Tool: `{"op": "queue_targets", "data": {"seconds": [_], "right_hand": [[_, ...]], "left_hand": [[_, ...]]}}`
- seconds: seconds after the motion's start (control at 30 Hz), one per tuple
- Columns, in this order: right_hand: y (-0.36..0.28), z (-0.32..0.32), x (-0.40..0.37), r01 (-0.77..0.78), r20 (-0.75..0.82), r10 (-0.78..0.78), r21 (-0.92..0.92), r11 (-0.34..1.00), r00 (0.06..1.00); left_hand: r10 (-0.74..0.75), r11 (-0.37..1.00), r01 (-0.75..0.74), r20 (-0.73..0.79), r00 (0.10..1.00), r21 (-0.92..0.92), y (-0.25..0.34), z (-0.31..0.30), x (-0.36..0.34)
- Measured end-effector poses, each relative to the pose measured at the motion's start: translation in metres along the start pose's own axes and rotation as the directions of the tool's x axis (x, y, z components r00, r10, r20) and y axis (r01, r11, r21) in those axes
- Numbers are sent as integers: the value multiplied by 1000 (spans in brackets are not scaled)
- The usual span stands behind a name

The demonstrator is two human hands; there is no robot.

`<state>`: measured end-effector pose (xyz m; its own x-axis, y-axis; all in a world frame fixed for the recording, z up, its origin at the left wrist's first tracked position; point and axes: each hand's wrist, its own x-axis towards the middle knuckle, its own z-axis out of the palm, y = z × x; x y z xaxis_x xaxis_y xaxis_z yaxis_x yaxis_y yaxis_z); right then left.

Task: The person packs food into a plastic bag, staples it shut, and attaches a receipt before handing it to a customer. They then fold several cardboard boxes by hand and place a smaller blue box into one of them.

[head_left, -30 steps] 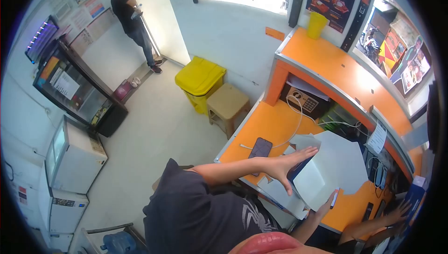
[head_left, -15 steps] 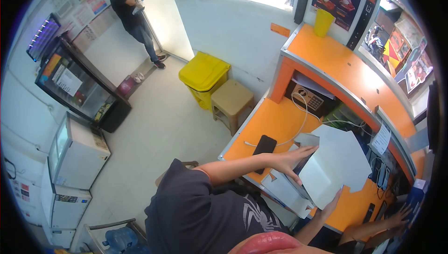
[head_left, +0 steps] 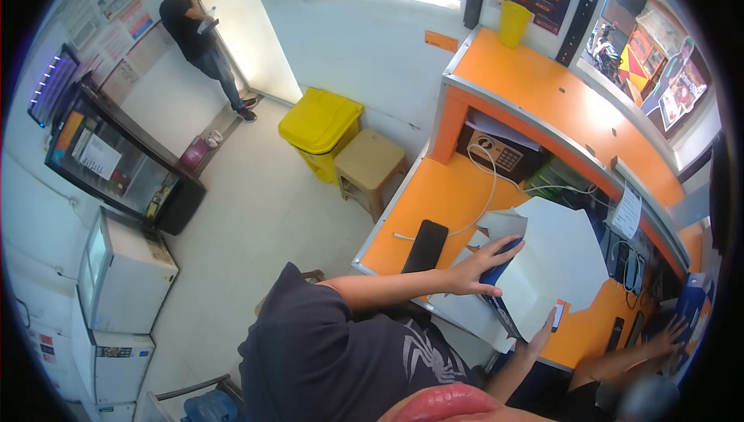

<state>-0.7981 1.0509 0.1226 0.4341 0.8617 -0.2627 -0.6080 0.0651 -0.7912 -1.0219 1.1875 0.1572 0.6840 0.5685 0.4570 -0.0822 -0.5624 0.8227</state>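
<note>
A partly folded cardboard box [head_left: 535, 263], white inside and dark blue outside, is tilted above the orange desk. My left hand [head_left: 482, 267] holds its raised left wall, with the fingers stretched along the blue side. At the near corner, my right hand [head_left: 542, 334] grips the edge, and part of that hand is hidden. More flat white cardboard [head_left: 465, 315] lies under the box on the left. A black phone [head_left: 425, 246] rests on the desk beside my left forearm.
A co-worker's hand [head_left: 668, 342] touches a blue box [head_left: 695, 306] at right. A white cable [head_left: 492, 197] crosses the desk [head_left: 395, 228] near a safe [head_left: 496, 155]. A stool [head_left: 370, 166] and yellow bin [head_left: 319, 124] stand beyond. Another person [head_left: 198, 34] stands by the far wall.
My left hand has pushed the box's left wall more upright, and its blue outer side now shows. The view has shifted slightly. The co-worker's hand stays by the blue box.
</note>
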Motion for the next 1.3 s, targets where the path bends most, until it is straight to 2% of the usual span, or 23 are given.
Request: {"op": "queue_targets", "data": {"seconds": [0.23,0.33,0.43,0.73,1.3], "right_hand": [[-9,13,-5,4,-125,-7,-18,1000,992],[-11,9,-4,-9,-76,11,19,1000,997],[-9,9,-4,3,-98,0,35,999,995],[-5,7,-3,61,-112,-69,-80,995,991],[2,-3,-1,63,-71,-64,-18,998,995]], "left_hand": [[-43,998,46,69,997,-51,-2,-2,3],[-26,998,29,69,997,-50,-3,-1,5],[-30,998,33,63,998,-48,-4,-1,4],[-56,996,60,82,995,-59,-2,-5,3],[-64,997,68,83,995,-48,-7,-3,0]]}}
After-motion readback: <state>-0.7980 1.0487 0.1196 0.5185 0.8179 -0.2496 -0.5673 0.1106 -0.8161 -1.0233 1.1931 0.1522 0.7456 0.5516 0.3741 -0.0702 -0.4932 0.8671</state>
